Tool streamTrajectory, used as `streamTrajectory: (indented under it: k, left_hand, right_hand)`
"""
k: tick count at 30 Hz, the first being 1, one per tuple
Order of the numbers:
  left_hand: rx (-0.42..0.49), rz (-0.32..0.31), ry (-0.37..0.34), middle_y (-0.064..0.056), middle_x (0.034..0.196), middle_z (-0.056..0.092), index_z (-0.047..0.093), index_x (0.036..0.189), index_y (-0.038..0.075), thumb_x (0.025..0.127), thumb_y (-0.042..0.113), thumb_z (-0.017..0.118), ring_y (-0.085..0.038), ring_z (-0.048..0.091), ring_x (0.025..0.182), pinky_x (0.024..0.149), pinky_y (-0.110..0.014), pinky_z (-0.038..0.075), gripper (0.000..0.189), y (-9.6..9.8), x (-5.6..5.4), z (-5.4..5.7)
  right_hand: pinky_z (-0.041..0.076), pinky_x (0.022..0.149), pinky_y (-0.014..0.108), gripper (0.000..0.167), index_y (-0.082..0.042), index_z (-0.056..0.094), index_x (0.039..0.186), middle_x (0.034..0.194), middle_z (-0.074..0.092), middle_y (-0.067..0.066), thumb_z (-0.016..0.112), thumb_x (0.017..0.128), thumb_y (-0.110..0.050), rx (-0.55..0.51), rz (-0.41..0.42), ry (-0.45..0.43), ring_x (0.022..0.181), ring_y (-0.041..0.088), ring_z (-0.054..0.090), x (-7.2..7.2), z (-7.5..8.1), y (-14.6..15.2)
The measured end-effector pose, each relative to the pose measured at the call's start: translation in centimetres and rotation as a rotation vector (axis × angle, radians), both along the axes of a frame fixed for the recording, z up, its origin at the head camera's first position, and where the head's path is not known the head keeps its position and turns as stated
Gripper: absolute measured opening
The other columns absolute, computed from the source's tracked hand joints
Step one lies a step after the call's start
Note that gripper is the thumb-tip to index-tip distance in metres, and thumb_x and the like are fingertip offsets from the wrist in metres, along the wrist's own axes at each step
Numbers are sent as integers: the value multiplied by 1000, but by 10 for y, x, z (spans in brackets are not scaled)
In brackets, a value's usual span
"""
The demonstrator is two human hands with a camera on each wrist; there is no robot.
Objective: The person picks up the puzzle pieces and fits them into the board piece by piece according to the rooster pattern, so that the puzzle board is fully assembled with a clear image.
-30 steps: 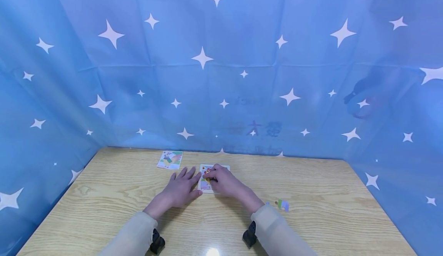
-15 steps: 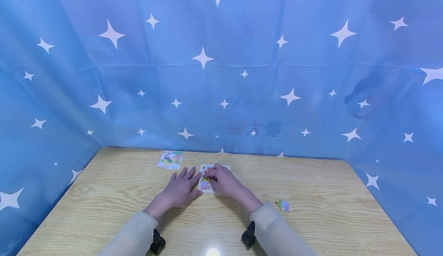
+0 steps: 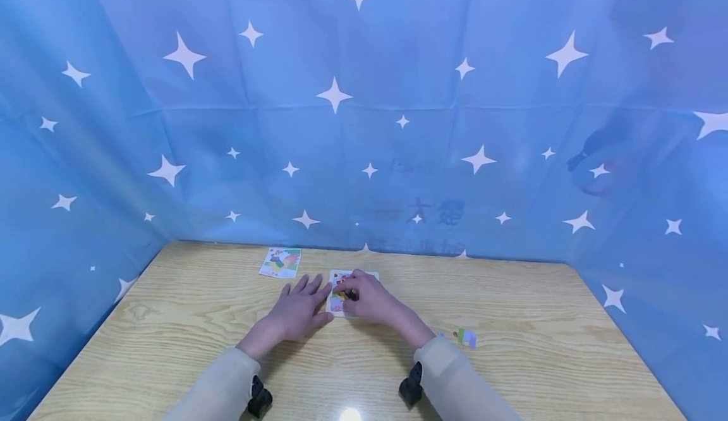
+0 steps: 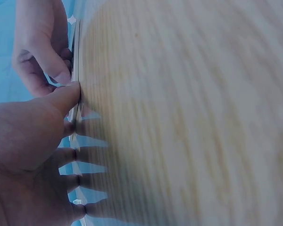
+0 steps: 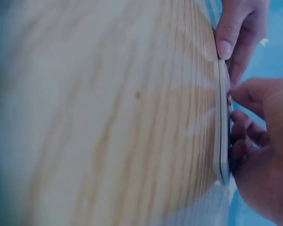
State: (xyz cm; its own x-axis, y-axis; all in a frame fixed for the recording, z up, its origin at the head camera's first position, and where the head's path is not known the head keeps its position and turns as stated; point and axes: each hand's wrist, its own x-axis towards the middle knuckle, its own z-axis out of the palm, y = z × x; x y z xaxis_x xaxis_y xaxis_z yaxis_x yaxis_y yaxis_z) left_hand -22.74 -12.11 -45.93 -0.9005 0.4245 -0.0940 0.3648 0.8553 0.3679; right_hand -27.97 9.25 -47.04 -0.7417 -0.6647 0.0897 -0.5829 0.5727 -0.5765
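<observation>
A thin puzzle board with a white rim and a colourful picture lies flat on the table, partly covered by my right hand. My left hand rests palm down, fingers spread, with its index finger and thumb at the board's left edge. Over the board, my right hand has curled fingers and seems to pinch a small puzzle piece against the picture; the fingers hide most of it. From the right wrist view, the board's edge is seen side-on, with the thumb and fingertips right at its surface.
A square picture card lies at the back, left of the board. Loose puzzle pieces lie on the wooden table beside my right forearm. A blue curtain with white stars hangs behind the table.
My right thumb and fingers shift slightly over the board, showing a dark gap between them. The left hand and the board stay in place.
</observation>
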Motion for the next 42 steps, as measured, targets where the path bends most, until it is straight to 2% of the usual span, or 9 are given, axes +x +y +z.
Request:
streamTrajectory:
  k: [7, 15, 20, 29, 36, 42]
  left_hand:
    - [5, 0, 0, -21, 164, 30, 43, 157, 6, 105, 38, 60, -48, 21, 150, 113, -73, 20, 63, 0, 1, -1]
    - [-3, -3, 5, -21, 164, 30, 43, 157, 7, 105, 40, 59, -48, 22, 150, 113, -72, 22, 64, 1, 1, -1]
    - [-3, -3, 10, -22, 163, 31, 44, 156, 6, 105, 40, 59, -48, 23, 150, 113, -72, 22, 64, 1, 1, -1]
    - [3, -4, 10, -22, 163, 31, 44, 156, 6, 104, 39, 60, -49, 23, 150, 112, -73, 22, 64, 1, 0, -1]
    - [1, -3, -3, -21, 164, 30, 42, 157, 7, 105, 40, 59, -47, 22, 151, 114, -71, 21, 64, 2, 0, -2]
    - [19, -5, -2, -22, 164, 29, 42, 157, 6, 105, 38, 60, -47, 20, 151, 114, -71, 19, 64, 1, 1, -3]
  right_hand:
    - [44, 73, 30, 29, -7, 74, 125, 103, 58, 4, 70, 97, -10, -9, 9, -23, 82, 14, 50, -2, 1, 1]
    - [46, 75, 30, 17, -8, 74, 111, 97, 57, 0, 74, 94, -11, -30, -19, -49, 82, 13, 51, -2, -1, 0]
    - [48, 76, 29, 8, -10, 76, 103, 99, 58, 0, 74, 96, -11, -37, 3, -28, 82, 14, 53, 0, -1, 0]
    - [48, 77, 31, 21, -6, 76, 117, 104, 60, 3, 72, 97, -11, -30, 25, -19, 85, 16, 55, 1, 0, 6]
    - [49, 67, 28, 28, -8, 74, 125, 98, 62, 0, 72, 98, -10, -150, -104, -113, 77, 13, 56, 3, 11, 29]
    - [47, 63, 29, 28, -6, 73, 126, 104, 64, 3, 72, 98, -12, -184, -148, -126, 73, 14, 55, 10, 22, 69]
